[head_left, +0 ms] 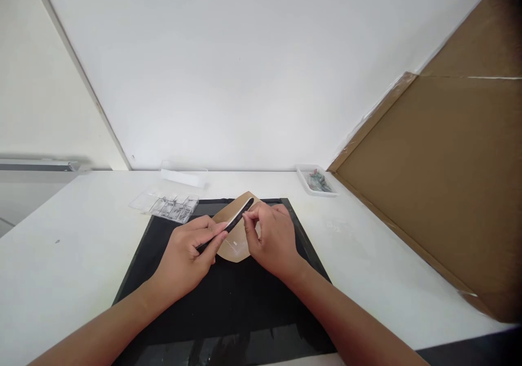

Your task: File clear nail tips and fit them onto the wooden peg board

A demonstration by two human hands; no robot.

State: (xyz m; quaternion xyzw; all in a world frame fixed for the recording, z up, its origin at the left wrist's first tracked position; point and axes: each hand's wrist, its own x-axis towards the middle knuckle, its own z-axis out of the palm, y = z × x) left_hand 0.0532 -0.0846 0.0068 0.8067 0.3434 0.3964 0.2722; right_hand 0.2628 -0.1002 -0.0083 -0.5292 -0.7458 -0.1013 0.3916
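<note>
My left hand [191,246] is closed round the lower end of a slim black strip-like object [240,217] with a pale upper edge, which slants up to the right. At its upper part is my right hand [271,235], thumb and forefinger pinched together; whatever lies between those fingertips is too small to make out. Below both hands a tan sheet [232,253] with a small clear piece on it rests on the black mat [228,301].
A clear compartment box [175,207] with small parts lies open at the mat's back left corner. Behind it is a translucent lid [182,178]. A white tray [302,177] of greenish pieces stands at the back right, near a cardboard panel [440,175]. A white wall rises behind.
</note>
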